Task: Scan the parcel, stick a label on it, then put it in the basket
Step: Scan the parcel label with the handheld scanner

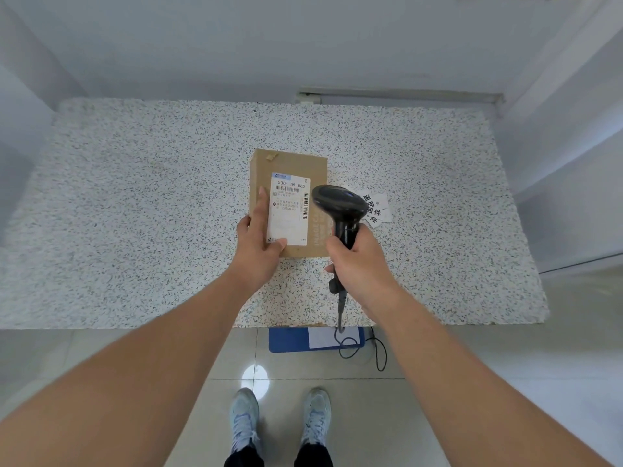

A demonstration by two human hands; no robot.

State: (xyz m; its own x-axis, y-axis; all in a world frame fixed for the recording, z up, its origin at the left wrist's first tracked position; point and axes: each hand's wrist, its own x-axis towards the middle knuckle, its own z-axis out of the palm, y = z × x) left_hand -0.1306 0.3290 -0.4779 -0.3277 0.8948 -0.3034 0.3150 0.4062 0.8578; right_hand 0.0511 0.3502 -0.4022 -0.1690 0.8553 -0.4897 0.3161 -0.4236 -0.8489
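The left hand lies flat and open on the near left corner of the one cardboard parcel, steadying it on the speckled table, while the right hand is closed around the handle of the single black scanner, whose head hangs over the parcel's right edge. The scan could fail, I judge, since the head sits close over the shipping label and partly hides its side barcode. Just beyond lie a few loose stickers, perhaps three; no basket shows.
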